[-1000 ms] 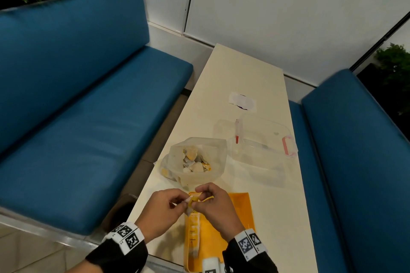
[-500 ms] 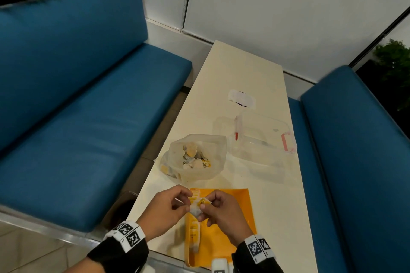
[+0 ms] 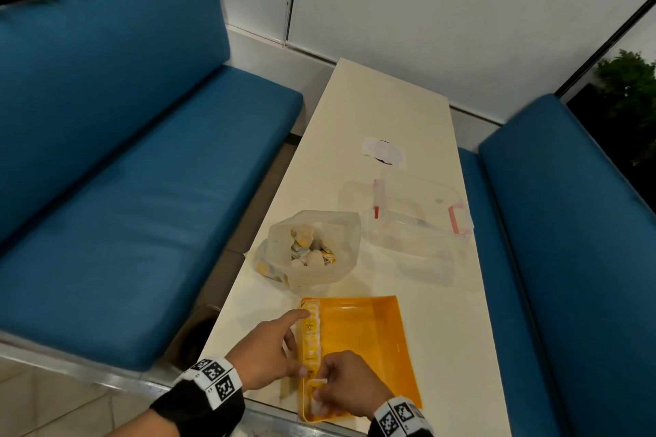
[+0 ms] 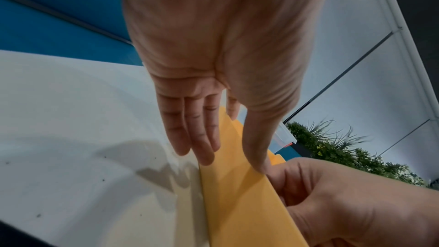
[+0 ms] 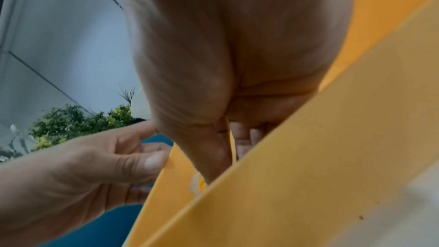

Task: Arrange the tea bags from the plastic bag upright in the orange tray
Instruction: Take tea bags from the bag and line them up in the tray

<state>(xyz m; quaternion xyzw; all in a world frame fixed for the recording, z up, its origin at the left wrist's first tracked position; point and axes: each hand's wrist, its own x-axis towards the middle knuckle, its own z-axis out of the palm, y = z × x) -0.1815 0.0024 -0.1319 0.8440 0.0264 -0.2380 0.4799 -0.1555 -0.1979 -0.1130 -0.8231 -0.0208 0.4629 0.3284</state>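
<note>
The right hand [image 3: 349,387] pinches a tea bag [image 3: 318,384] at the near end of a row of tea bags [image 3: 311,333] along the tray's [image 3: 369,348] left wall. Left of the grip, the left hand [image 3: 271,348] rests against that wall. Beyond lies the plastic bag [image 3: 309,252]; a container [image 3: 419,220] lies farther right.

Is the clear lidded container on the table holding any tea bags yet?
No: in the head view the clear container looks empty, while tea bags stand along the left wall of the orange tray.

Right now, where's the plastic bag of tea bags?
In the head view, the plastic bag sits on the table just beyond the orange tray, left of the clear container.
</note>
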